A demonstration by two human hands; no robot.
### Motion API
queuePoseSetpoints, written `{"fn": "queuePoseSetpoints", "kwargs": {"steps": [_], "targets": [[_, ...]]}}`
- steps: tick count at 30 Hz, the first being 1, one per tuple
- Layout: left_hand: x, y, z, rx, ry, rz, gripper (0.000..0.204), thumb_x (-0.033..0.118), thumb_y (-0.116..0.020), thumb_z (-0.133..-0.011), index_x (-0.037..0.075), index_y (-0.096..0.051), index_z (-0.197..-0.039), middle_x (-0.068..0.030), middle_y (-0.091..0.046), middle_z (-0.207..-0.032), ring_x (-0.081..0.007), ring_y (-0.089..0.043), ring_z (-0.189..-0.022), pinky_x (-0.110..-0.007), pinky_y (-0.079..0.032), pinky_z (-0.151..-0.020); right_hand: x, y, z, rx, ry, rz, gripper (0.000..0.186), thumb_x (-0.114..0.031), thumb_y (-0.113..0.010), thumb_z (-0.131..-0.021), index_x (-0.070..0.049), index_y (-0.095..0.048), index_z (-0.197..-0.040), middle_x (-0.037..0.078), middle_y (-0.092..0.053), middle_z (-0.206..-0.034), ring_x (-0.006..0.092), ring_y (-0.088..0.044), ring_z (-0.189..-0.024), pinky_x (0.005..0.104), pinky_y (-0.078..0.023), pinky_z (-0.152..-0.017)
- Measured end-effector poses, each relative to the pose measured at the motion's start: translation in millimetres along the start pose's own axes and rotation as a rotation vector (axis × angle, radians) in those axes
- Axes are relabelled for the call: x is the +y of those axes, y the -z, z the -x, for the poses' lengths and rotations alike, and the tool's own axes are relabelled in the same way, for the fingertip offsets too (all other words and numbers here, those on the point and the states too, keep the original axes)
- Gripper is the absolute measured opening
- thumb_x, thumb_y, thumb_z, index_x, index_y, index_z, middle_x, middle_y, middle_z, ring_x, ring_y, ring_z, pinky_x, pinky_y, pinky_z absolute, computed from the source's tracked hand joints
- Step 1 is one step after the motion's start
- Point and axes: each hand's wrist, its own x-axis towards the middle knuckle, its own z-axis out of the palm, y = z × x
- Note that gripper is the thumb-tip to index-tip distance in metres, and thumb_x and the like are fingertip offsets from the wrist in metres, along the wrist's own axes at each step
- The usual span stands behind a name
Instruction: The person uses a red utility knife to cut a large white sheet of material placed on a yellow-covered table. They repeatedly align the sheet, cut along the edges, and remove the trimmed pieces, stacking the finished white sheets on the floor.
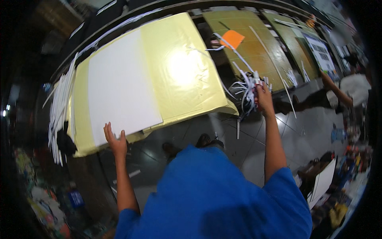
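Observation:
My left hand [116,140] has its fingers apart at the lower edge of a long white sheet [115,83], which lies on a shiny pale-yellow covered stack [175,97]. My right hand [263,99] is closed round a red and silver tool [258,83], whose exact kind I cannot make out. It is beside a tangle of curled white paper strips [248,89] at the right end of the stack. A bundle of long white strips [59,103] lies along the stack's left side, with a black cloth-like piece [65,139] on it.
Olive boards [242,55] with an orange square [232,39] and loose strips stand to the right. A co-worker [350,89] is at the far right, near a printed sheet [318,51]. The tiled floor [238,151] has scraps on it, and piles of clutter [43,199] sit at both lower sides.

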Motion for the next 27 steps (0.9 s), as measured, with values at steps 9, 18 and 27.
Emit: {"fn": "queuePoseSetpoints", "kwargs": {"steps": [9, 18, 27], "targets": [[-31, 3, 33, -0.021, -0.002, -0.258, 0.072, 0.028, -0.071, -0.086, 0.008, -0.040, -0.148, -0.0220, -0.032, -0.155, -0.0406, -0.025, -0.145, -0.055, -0.021, -0.117, 36, -6, -41, 0.154, 0.261, -0.047, 0.045, -0.025, -0.060, -0.100, -0.007, -0.049, -0.140, 0.001, -0.060, -0.078, 0.0061, -0.053, -0.057, 0.0212, -0.040, -0.047], [-40, 12, 10, -0.253, -0.257, -0.427, 0.075, 0.022, -0.073, -0.081, 0.016, -0.040, -0.148, -0.0178, -0.032, -0.155, -0.0406, -0.024, -0.146, -0.062, -0.021, -0.115, 26, -2, -76, 0.044, 0.352, -0.063, 0.041, -0.019, -0.059, -0.100, -0.006, -0.049, -0.138, 0.004, -0.062, -0.096, 0.0115, -0.064, -0.067, 0.0230, -0.041, -0.046], [-81, 14, -10, -0.282, -0.541, -0.444, 0.063, 0.009, -0.069, -0.080, 0.019, -0.051, -0.139, -0.0172, -0.049, -0.141, -0.0360, -0.044, -0.133, -0.058, -0.033, -0.110, -43, 25, 45, 0.381, 0.437, -0.226, 0.042, -0.018, -0.058, -0.100, -0.003, -0.049, -0.139, 0.006, -0.063, -0.098, 0.0108, -0.061, -0.070, 0.0237, -0.047, -0.057]]}}
